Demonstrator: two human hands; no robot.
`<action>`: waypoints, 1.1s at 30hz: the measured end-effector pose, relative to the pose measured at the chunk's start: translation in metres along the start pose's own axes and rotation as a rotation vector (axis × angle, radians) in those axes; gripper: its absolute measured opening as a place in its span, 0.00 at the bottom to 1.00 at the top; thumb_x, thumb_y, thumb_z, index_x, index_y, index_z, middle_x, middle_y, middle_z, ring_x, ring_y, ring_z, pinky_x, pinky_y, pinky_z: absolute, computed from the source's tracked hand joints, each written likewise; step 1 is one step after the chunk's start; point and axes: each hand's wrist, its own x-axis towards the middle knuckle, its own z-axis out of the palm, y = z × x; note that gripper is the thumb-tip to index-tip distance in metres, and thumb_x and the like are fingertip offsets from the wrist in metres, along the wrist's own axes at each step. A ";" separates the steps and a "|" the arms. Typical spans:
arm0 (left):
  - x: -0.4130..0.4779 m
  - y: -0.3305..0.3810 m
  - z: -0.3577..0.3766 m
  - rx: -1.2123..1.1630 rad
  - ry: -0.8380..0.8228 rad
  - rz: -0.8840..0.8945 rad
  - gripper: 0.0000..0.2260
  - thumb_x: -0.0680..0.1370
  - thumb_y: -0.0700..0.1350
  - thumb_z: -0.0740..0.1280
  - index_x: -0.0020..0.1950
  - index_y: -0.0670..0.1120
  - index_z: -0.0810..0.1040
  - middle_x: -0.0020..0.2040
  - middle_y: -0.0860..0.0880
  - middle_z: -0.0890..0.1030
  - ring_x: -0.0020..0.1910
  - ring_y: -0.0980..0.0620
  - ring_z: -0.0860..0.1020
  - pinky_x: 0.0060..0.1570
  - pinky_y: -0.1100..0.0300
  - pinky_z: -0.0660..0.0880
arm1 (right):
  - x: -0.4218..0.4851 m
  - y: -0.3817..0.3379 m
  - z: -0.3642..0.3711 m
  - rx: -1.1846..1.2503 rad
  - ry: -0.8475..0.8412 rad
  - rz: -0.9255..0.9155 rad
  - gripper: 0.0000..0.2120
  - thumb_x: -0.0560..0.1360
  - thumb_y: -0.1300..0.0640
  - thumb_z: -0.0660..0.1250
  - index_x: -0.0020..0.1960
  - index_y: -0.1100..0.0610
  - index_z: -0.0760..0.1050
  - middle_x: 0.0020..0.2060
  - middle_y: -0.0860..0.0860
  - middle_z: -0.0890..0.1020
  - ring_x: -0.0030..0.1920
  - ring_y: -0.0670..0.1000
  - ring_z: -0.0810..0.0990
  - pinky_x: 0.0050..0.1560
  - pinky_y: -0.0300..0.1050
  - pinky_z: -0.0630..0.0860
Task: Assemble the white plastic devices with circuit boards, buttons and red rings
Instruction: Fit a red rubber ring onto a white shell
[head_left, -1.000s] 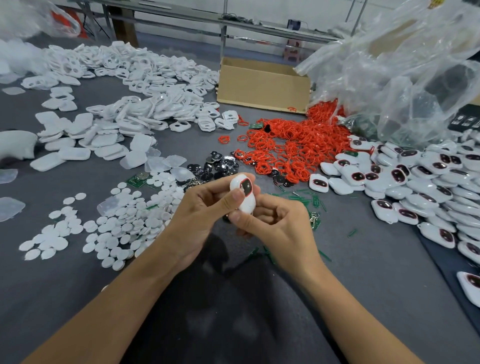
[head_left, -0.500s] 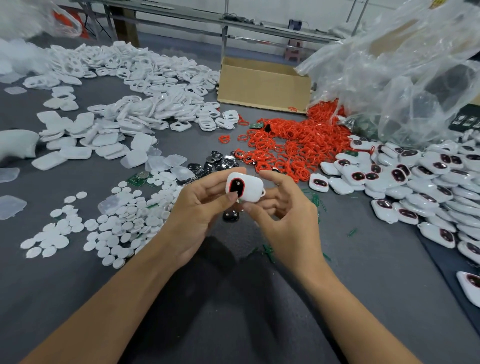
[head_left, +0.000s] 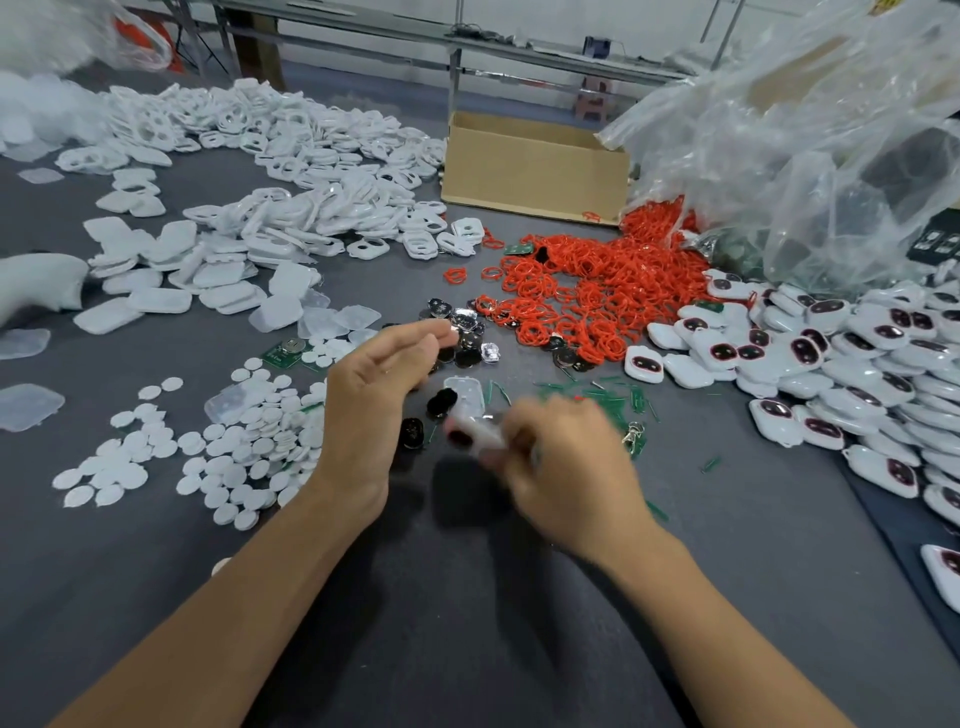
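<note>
My right hand (head_left: 563, 467) is motion-blurred and grips a white plastic device (head_left: 475, 434) with a dark, red-rimmed window, low over the grey table. My left hand (head_left: 379, 395) hovers just left of it, fingers apart and empty. A clear shell half (head_left: 465, 392) and black round buttons (head_left: 441, 402) lie just beyond the hands. Red rings (head_left: 587, 291) form a heap behind them. Finished white devices (head_left: 841, 364) pile up at the right.
White shell halves (head_left: 270, 197) cover the far left, small white discs (head_left: 223, 447) the near left. Coin cells and a green circuit board (head_left: 285, 353) lie mid-table. A cardboard box (head_left: 535, 166) and a large clear plastic bag (head_left: 810, 140) stand at the back right.
Both hands held the white device together before. My left hand has let go and lifted away; my right hand has swung the device down and is moving fast.
</note>
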 end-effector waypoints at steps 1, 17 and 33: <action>0.000 0.000 0.000 0.002 0.014 -0.001 0.09 0.79 0.39 0.64 0.50 0.48 0.83 0.49 0.53 0.85 0.52 0.58 0.80 0.49 0.65 0.72 | -0.001 -0.001 0.003 -0.037 -0.071 -0.022 0.07 0.72 0.54 0.71 0.40 0.56 0.75 0.31 0.55 0.78 0.35 0.62 0.75 0.37 0.52 0.69; -0.007 0.003 0.004 0.041 -0.289 0.015 0.15 0.75 0.34 0.68 0.58 0.47 0.82 0.47 0.49 0.85 0.44 0.53 0.81 0.47 0.65 0.77 | 0.005 -0.001 -0.001 0.879 -0.061 0.341 0.04 0.78 0.62 0.65 0.46 0.61 0.77 0.29 0.52 0.80 0.30 0.49 0.75 0.34 0.42 0.72; -0.008 0.001 0.005 0.064 -0.188 0.022 0.09 0.76 0.49 0.68 0.52 0.48 0.84 0.44 0.49 0.84 0.42 0.51 0.80 0.43 0.58 0.77 | 0.006 -0.011 -0.009 0.407 0.067 0.178 0.18 0.65 0.58 0.76 0.54 0.51 0.80 0.42 0.42 0.83 0.39 0.43 0.79 0.48 0.40 0.75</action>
